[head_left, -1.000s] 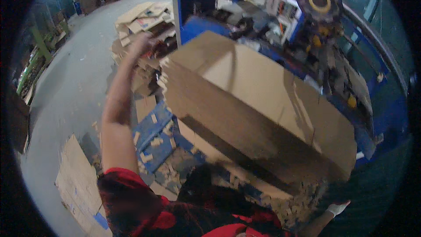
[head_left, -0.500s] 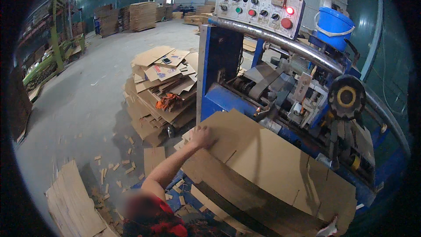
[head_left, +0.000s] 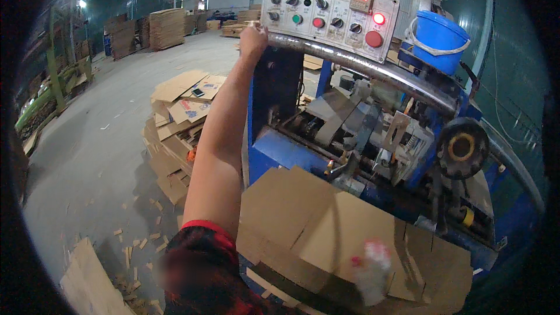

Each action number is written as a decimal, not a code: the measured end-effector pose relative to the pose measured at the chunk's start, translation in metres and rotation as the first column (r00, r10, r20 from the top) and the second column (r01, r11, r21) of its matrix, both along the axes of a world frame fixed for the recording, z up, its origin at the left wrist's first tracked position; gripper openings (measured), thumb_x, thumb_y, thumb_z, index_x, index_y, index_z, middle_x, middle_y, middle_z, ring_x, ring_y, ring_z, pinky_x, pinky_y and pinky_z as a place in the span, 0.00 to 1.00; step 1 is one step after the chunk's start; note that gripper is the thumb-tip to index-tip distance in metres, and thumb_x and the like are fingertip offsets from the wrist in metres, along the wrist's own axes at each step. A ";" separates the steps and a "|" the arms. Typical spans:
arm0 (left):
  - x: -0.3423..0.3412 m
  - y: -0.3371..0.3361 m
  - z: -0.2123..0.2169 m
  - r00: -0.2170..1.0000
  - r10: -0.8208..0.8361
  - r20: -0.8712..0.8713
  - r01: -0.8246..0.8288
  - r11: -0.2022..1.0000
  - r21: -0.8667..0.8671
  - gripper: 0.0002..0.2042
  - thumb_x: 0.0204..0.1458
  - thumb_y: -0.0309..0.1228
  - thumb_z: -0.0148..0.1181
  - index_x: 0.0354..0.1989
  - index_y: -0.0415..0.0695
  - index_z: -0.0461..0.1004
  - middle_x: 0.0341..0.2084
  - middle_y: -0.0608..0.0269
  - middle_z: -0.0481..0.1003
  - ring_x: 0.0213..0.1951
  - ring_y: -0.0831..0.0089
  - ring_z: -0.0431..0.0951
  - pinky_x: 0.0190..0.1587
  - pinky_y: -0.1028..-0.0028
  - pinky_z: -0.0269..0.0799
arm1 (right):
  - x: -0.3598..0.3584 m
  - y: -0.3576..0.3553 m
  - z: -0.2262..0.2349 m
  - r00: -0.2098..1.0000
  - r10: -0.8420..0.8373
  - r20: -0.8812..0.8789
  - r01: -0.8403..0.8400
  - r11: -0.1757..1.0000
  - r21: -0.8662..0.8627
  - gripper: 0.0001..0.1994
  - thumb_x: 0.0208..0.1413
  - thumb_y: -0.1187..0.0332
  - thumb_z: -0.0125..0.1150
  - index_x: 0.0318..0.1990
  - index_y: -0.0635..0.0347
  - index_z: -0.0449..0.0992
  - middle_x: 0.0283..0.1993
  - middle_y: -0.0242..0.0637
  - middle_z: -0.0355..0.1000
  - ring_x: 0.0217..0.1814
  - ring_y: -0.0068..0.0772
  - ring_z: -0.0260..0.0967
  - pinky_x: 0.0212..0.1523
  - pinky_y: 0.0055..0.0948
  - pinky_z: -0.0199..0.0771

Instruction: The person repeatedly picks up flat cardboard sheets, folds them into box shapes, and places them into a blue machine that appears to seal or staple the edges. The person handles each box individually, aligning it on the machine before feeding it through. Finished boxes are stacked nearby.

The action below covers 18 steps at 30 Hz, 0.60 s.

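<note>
My left arm is stretched far forward. My left hand (head_left: 254, 39) is at the left end of a steel bar (head_left: 350, 61), beside the control panel (head_left: 329, 20). Its fingers look closed; what they hold, if anything, is too small to make out. Low over the cardboard sheets (head_left: 361, 216) is my right hand (head_left: 373, 271), apparently in a white and red glove. Motion smears its fingers. The creased brown sheets lie stacked in front of a blue machine (head_left: 291, 149) with rollers and belts.
A blue bucket (head_left: 440, 41) stands on the machine, above a dark round wheel (head_left: 462, 147). A cardboard pile (head_left: 175, 90) with a phone (head_left: 198, 92) on it sits to the left. Cardboard scraps (head_left: 137, 256) litter the floor near a leaning sheet stack (head_left: 90, 280).
My left hand has left the stack's edge and reached up and forward to the bar's end. My right hand has moved inward over the sheets. The view has shifted slightly.
</note>
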State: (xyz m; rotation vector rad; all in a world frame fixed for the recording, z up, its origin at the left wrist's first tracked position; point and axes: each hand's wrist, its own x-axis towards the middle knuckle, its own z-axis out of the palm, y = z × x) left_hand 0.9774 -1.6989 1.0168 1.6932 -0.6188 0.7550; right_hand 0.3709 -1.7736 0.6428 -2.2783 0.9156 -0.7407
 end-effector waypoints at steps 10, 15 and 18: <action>0.097 -0.057 0.086 1.000 -0.005 0.004 0.004 0.971 0.238 0.27 0.52 0.49 0.50 0.48 0.36 0.72 0.46 0.40 0.74 0.52 0.46 0.72 0.55 0.57 0.66 | 0.067 0.068 0.067 0.912 -0.073 -0.404 -0.147 0.861 -0.487 0.29 0.44 0.46 0.59 0.50 0.55 0.72 0.58 0.41 0.62 0.60 0.52 0.57 0.60 0.58 0.54; 0.110 -0.063 0.098 0.995 0.034 -0.098 -0.020 0.989 0.146 0.27 0.52 0.49 0.50 0.51 0.37 0.71 0.47 0.40 0.74 0.52 0.46 0.72 0.55 0.57 0.66 | 0.072 0.068 0.058 0.796 -0.078 -0.600 -0.220 0.886 -0.408 0.36 0.50 0.40 0.48 0.62 0.55 0.65 0.66 0.49 0.58 0.70 0.57 0.49 0.69 0.60 0.30; 0.112 -0.061 0.098 0.997 0.078 -0.013 -0.076 0.989 0.125 0.25 0.53 0.46 0.49 0.52 0.38 0.69 0.46 0.40 0.74 0.52 0.44 0.71 0.55 0.56 0.66 | 0.074 0.067 0.070 0.822 -0.056 -0.567 -0.212 0.894 -0.395 0.34 0.47 0.42 0.53 0.58 0.56 0.68 0.63 0.47 0.60 0.66 0.55 0.52 0.66 0.60 0.39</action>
